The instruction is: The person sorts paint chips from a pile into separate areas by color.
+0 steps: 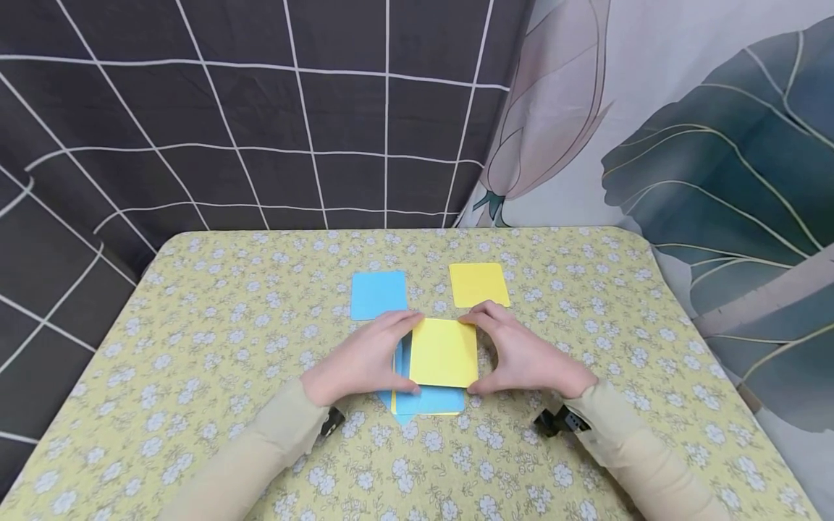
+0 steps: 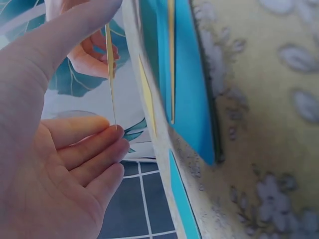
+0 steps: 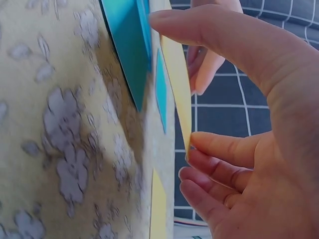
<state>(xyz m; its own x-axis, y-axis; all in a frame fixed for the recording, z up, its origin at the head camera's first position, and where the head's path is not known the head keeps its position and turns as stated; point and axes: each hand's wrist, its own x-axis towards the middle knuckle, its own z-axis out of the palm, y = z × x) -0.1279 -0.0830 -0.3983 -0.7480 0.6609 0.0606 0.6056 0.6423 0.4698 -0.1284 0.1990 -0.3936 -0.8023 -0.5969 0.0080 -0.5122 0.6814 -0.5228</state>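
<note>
Between both hands is a square yellow card [image 1: 444, 353], raised above a loose pile of blue and yellow cards [image 1: 433, 402]. My left hand [image 1: 373, 354] holds its left side, thumb at the near corner and fingertips at the far one. On the opposite side my right hand [image 1: 524, 354] grips the card's right corners the same way. Seen edge-on in the left wrist view, the yellow card [image 2: 110, 69] appears as a thin strip over the pile. The right wrist view shows fingertips touching the card's far corner [image 3: 186, 144]. Much of the pile is hidden beneath the held card.
Behind the left hand lies a blue card [image 1: 378, 295], flat on the floral tablecloth [image 1: 228, 376]. A yellow card [image 1: 480, 284] lies to its right, beyond the right hand. Dark gridded fabric [image 1: 260, 108] hangs behind the table, with a flower-printed curtain [image 1: 651, 174] at right.
</note>
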